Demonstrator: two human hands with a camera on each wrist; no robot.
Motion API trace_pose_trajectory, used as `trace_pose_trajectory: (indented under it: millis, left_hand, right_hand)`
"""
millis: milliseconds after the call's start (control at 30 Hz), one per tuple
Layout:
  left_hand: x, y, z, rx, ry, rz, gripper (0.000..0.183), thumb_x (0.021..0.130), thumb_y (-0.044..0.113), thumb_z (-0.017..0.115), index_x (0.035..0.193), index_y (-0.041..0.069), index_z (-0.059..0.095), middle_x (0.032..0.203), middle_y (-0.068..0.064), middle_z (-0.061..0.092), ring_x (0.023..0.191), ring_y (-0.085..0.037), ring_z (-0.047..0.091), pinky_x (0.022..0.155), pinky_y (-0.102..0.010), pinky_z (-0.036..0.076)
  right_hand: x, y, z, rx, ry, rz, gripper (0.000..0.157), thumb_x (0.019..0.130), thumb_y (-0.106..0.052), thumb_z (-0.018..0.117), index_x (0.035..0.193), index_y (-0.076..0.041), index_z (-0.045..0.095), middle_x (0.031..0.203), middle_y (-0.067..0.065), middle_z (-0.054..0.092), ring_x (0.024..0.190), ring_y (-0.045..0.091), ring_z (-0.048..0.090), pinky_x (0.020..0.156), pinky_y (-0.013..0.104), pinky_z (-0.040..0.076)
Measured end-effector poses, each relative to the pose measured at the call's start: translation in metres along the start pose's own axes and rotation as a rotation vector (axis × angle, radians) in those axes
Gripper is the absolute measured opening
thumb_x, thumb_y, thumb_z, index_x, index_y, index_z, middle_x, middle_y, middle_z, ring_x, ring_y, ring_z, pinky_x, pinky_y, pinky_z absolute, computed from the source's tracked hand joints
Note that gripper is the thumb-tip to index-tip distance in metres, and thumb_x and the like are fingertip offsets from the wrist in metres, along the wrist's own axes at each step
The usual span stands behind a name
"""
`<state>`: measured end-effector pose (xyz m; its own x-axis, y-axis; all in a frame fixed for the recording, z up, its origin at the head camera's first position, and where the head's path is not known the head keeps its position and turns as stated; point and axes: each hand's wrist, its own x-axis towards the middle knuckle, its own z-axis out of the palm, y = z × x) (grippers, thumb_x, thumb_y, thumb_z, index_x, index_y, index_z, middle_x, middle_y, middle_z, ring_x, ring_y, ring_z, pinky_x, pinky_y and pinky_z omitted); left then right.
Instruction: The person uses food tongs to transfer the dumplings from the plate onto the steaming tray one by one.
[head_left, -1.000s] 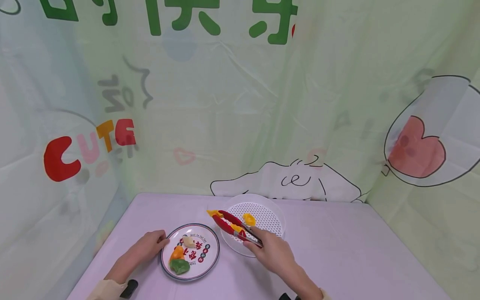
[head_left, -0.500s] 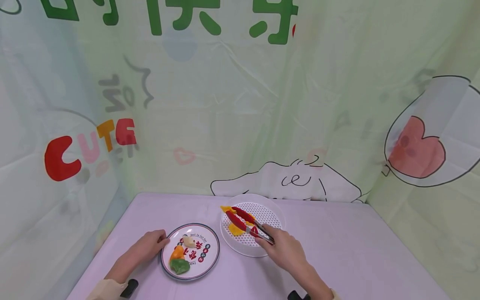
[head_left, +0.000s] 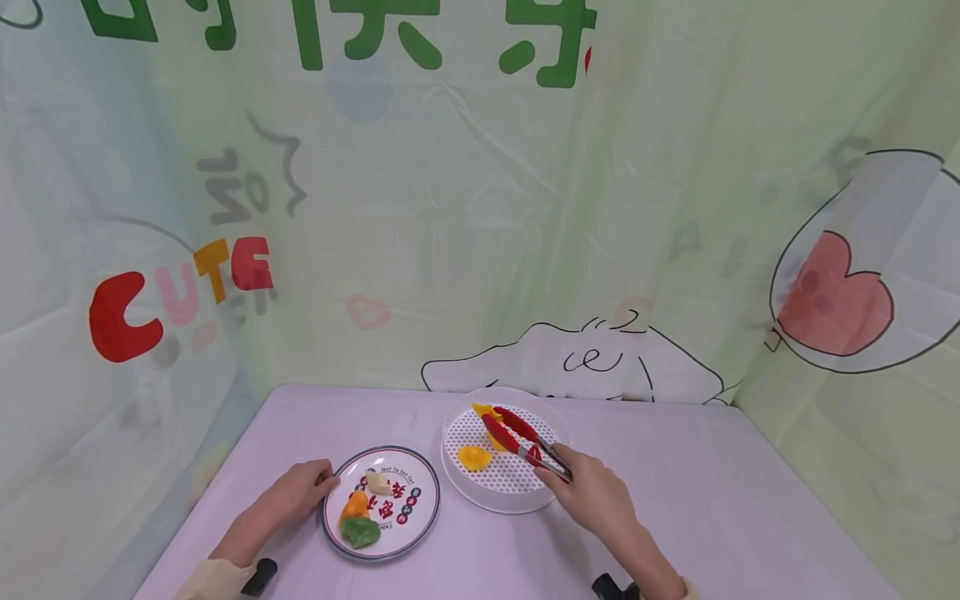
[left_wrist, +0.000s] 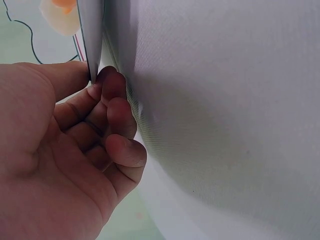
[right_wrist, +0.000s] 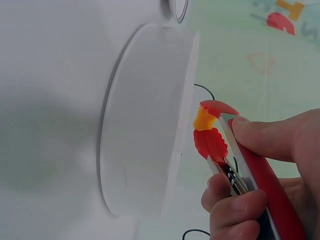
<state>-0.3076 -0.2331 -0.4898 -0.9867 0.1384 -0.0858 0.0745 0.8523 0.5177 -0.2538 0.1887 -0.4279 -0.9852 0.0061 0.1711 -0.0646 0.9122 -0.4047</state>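
Note:
My left hand (head_left: pixel 302 490) pinches the rim of a white plate (head_left: pixel 411 533), thumb above and fingers beneath in the left wrist view. On that plate lie a white dumpling-shaped piece (head_left: pixel 378 483), an orange one (head_left: pixel 355 506) and a green one (head_left: pixel 359 532). Red-tipped tongs (head_left: pixel 517 435) are held in my right hand (head_left: pixel 596 493). Between their tips sits a yellow dumpling-shaped piece (right_wrist: pixel 204 119), over the back part of a round white steamer tray (head_left: pixel 501 502) with a perforated base. A yellow piece (head_left: pixel 474 457) lies in the tray; another is partly hidden behind the tongs.
Both dishes stand on a pale lilac tabletop (head_left: pixel 697 500), the tray behind and to the right of the plate. Printed curtains (head_left: pixel 450 250) close off the back and both sides of the table.
The tongs with the yellow piece have moved right, from the tray's left edge to above its perforated base. The yellow piece at the tray's front left now shows fully. My left hand stays put.

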Motion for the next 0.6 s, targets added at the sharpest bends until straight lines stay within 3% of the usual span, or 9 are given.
trace_pose_trajectory:
  millis: [400,600]
  left_hand:
    - [0.002,-0.001,0.002,0.009,0.001,0.000,0.013,0.099,0.019,0.063,0.092,0.008,0.060,0.075,-0.002,0.053,0.073,-0.015,0.049,0.065,-0.030,0.043]
    - [0.002,-0.001,0.002,0.010,0.000,-0.003,0.013,0.099,0.019,0.063,0.093,0.008,0.060,0.076,-0.002,0.053,0.073,-0.014,0.050,0.065,-0.029,0.043]
  right_hand:
    - [0.010,0.017,-0.007,-0.074,-0.016,0.085,0.060,0.090,-0.035,0.073,0.134,0.003,0.058,0.116,0.024,0.069,0.073,0.022,0.057,0.056,0.031,0.047]
    - [0.012,0.016,-0.011,-0.102,-0.044,0.098,0.054,0.090,-0.033,0.074,0.129,0.002,0.061,0.094,0.014,0.069,0.066,0.019,0.053,0.053,0.029,0.044]
